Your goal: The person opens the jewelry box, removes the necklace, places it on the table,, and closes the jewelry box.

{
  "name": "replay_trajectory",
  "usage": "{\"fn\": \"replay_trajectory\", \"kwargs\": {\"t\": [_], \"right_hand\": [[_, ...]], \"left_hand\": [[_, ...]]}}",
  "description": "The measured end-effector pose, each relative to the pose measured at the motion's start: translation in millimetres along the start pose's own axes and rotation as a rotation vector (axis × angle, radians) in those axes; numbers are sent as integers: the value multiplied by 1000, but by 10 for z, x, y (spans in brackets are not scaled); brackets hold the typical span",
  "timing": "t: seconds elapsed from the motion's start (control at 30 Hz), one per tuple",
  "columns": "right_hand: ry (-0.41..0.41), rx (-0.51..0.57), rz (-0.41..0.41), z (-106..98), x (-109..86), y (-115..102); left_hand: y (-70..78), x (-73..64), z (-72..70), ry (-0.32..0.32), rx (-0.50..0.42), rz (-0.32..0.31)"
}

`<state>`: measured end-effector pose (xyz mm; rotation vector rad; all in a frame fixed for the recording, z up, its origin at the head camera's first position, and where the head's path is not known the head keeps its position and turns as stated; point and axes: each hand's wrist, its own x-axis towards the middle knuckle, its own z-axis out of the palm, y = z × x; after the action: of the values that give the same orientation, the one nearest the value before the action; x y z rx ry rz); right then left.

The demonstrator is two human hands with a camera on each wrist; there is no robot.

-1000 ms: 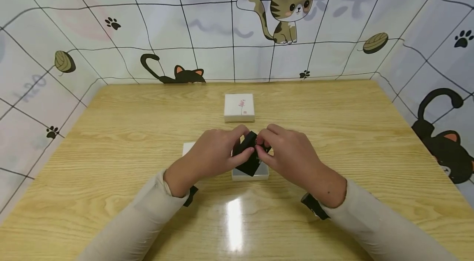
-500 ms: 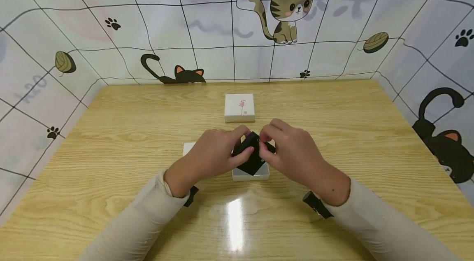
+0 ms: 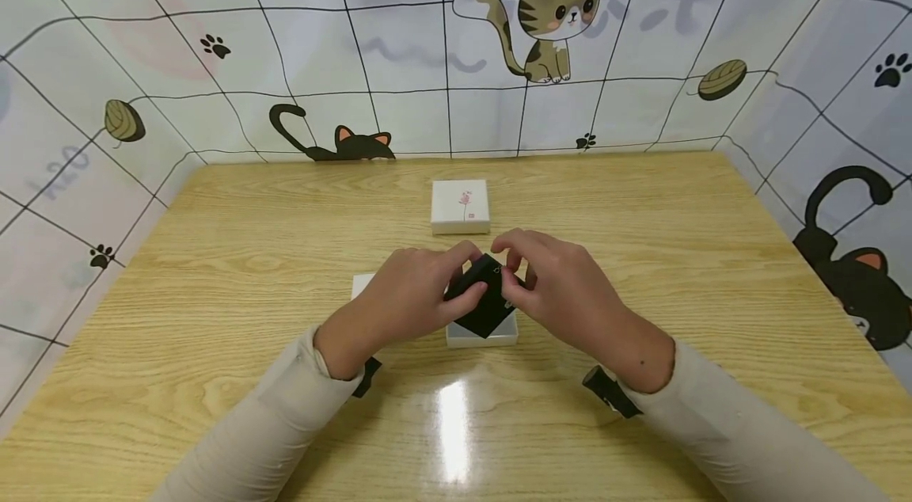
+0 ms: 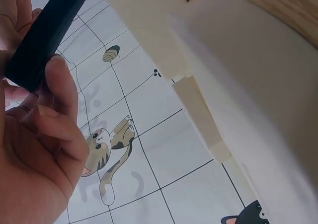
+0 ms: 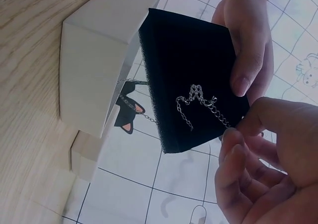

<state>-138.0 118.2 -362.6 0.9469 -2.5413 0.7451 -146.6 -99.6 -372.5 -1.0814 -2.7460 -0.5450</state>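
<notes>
Shifted slightly rightward since a second ago, our right hand (image 3: 559, 288) pinches the silver chain (image 5: 202, 101) on the black pad (image 3: 483, 318) our left hand (image 3: 406, 292) grips above a white box (image 3: 480, 340), apparently arranging it, with gentle tucking likely needed next.

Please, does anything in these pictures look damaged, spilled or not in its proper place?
Only the silver chain looks untidy: it lies bunched on the black pad, and some chain hangs loosely past the pad's edge. I see no damage or spill.
</notes>
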Motion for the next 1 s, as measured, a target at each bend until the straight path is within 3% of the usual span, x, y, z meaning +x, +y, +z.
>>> {"fn": "replay_trajectory", "kwargs": {"t": [0.47, 1.0], "right_hand": [[66, -37, -54, 11, -5, 14], [-12, -28, -41, -41, 8, 35]], "left_hand": [[-1, 0, 10, 11, 18, 5], [2, 0, 11, 6, 10, 13]]}}
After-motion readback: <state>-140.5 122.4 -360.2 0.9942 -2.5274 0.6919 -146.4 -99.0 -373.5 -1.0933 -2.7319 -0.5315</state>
